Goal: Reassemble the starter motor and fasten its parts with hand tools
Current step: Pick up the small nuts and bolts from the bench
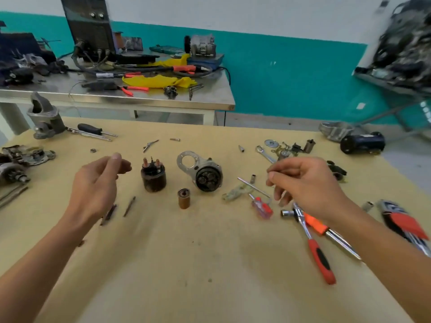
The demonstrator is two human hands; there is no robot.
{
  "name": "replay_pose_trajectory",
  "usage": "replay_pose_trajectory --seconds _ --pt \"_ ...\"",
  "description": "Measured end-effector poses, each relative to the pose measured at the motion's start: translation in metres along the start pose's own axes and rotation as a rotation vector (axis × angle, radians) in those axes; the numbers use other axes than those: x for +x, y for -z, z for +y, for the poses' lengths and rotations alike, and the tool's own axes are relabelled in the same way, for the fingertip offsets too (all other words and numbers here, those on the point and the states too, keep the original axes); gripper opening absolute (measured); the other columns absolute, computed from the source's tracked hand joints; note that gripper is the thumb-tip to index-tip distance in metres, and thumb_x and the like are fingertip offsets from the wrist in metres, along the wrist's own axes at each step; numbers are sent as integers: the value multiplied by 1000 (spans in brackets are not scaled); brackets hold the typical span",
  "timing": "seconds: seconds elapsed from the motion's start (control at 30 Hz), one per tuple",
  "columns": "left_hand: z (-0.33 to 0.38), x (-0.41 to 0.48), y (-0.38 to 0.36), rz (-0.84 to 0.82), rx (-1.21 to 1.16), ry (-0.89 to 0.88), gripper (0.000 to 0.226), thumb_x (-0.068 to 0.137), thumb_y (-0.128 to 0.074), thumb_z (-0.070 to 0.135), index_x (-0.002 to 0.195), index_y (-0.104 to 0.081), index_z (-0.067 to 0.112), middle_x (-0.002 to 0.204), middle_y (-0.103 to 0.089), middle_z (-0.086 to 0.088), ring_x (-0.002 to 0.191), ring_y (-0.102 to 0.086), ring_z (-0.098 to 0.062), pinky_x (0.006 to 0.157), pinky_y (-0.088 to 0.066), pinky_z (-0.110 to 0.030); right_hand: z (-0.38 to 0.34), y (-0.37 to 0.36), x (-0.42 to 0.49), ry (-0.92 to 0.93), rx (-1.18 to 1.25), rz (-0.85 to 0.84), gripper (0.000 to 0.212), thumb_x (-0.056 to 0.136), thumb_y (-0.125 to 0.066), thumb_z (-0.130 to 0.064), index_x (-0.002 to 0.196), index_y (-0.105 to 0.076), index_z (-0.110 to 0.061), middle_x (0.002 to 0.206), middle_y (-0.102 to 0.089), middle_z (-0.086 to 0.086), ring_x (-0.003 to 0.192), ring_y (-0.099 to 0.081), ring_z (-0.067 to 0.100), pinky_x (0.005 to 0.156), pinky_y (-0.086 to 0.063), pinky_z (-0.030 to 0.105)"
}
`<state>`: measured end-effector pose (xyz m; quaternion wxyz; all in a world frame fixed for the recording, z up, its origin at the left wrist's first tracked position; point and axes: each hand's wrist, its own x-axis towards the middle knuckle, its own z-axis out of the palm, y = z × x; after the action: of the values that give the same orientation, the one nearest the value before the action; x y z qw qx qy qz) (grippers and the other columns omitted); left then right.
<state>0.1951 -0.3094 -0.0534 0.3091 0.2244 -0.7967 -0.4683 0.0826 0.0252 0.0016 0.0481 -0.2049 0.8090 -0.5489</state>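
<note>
Left hand (98, 185) pinches a small rusty-brown piece (125, 167), right hand (305, 183) has its fingers curled, hold impossible to tell, with black cylindrical solenoid (153, 176) and grey metal gear housing (203, 172) between them.

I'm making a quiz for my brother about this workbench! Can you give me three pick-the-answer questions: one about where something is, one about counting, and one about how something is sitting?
1. Where is the small brown cylinder?
A) on the steel table at the back
B) on the tan table, in front of the dark solenoid and the gear housing
C) in a hand

2. How many copper posts stick up from the solenoid?
A) one
B) five
C) two

3. How is the red-and-black ratchet sitting?
A) lying flat on the table
B) hanging on the wall
C) standing upright

Answers:
1 B: it stands just nearer than the gap between those two parts.
2 C: one post shows at each side of the top.
3 A: its handle rests along the tabletop.
</note>
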Motion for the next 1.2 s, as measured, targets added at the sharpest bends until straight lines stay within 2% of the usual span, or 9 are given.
replay_pose_trajectory --seconds 0.17,0.27,0.4,0.5,0.6,0.73,0.97,1.07,1.2 --pt "128 9 -122 -286 134 -444 6 95 -61 35 92 -66 33 87 -64 24 82 -59 9 67 -40 -11 23 98 66 154 -351 315 11 86 -69 -10 82 -73 -19 65 -70 -8 51 -63 3 50 -49 15" --pt "199 22 -205 -407 162 -628 8 92 -63 37 95 -67 30 83 -64 21 76 -59 8 65 -40 -6 57 170 102 128 -732 447 22 84 -69 -16 104 -75 -15 90 -75 2 80 -68 16 75 -58 33" --pt "243 38 -312 -556 413 -715 40 91 -64 38 125 -59 18 111 -66 -1 97 -62 -19 85 -53 -33 110 253 132 -93 -1170 373 45 83 -70 -16 127 -60 -20 120 -65 8 107 -58 27 83 -51 37" --pt "243 50 -378 -651 466 -632 59 90 -68 30 141 -43 20 129 -61 -8 98 -58 -21 85 -50 -34 146 290 151 -180 -1446 203 48 84 -66 -25 130 -52 -26 125 -59 5 113 -50 26 86 -47 38" --pt "238 68 -435 -697 429 -516 70 88 -71 22 148 -34 20 137 -56 -12 103 -59 -24 89 -53 -35 181 306 175 -164 -1482 108 65 81 -67 -26 142 -42 -26 139 -50 2 125 -44 25 100 -45 41" --pt "234 92 -494 -715 621 -563 77 89 -68 13 154 -28 21 151 -45 -10 130 -50 -31 104 -45 -39 201 308 210 -45 -1532 -34 85 77 -75 -28 150 -30 -30 156 -34 3 143 -28 28 113 -30 50" --pt "254 125 -565 -740 922 -740 71 91 -57 4 154 -30 21 155 -39 -9 140 -38 -32 113 -35 -44 212 312 245 -220 -1300 -249 105 70 -72 -45 156 -13 -34 159 -28 1 141 -31 28 111 -35 52" --pt "244 127 -589 -781 1056 -707 57 89 -58 7 143 -47 21 131 -59 -11 115 -56 -31 96 -49 -42 209 305 247 -182 -1396 -203 88 71 -71 -46 149 -32 -30 140 -43 5 127 -39 27 103 -38 49" --pt "225 129 -611 -674 1152 -743 47 91 -62 12 136 -51 19 122 -62 -9 110 -57 -29 93 -48 -41 215 298 240 -220 -1270 -203 42 73 -71 -37 107 -49 -28 94 -53 -1 100 -52 26 90 -34 44"
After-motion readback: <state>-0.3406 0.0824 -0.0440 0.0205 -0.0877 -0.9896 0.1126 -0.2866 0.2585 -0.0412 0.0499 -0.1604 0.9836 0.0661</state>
